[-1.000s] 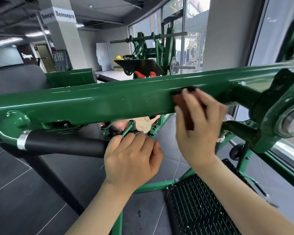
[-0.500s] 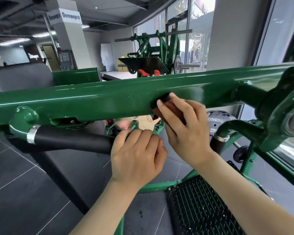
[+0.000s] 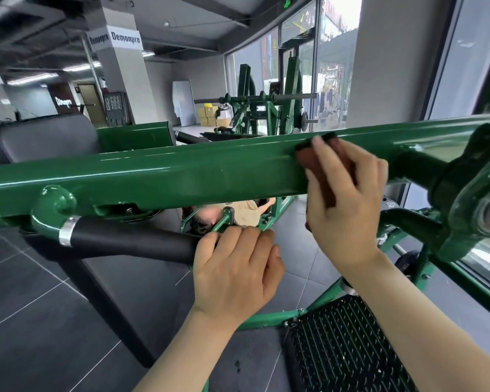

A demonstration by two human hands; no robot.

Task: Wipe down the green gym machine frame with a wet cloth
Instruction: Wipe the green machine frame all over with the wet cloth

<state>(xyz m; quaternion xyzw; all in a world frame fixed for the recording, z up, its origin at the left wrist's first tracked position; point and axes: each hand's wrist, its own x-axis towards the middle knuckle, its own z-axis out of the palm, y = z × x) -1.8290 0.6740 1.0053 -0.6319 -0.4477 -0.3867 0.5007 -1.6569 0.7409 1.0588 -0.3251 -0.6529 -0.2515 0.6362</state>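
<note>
Nearest the camera, the footplate [image 3: 348, 349] sat low at the right, with green tubing running off its upper edge. Just above it the left hand [image 3: 235, 267] was curled over the end of a black grip [image 3: 130, 241], fingers folded down and closed on it, apparently to steady the machine. Higher and to the right, the right hand [image 3: 348, 199] lay flat with fingers spread, pressing a dark reddish cloth [image 3: 313, 162] against the near face of the beam [image 3: 181, 171], close to where the beam meets the pivot [image 3: 470, 193]. The cloth wrapped slightly over the beam's top edge.

The task looked to be mid-wipe. To do this stroke well, the palm should keep even pressure so the whole cloth stays in contact, and each pass should overlap the one before and cover both the front face and the top edge. The welds and the stub near the pivot would need a fingertip behind the cloth. Beyond the beam stood another green machine [image 3: 260, 108] and a pillar [image 3: 119, 69].
</note>
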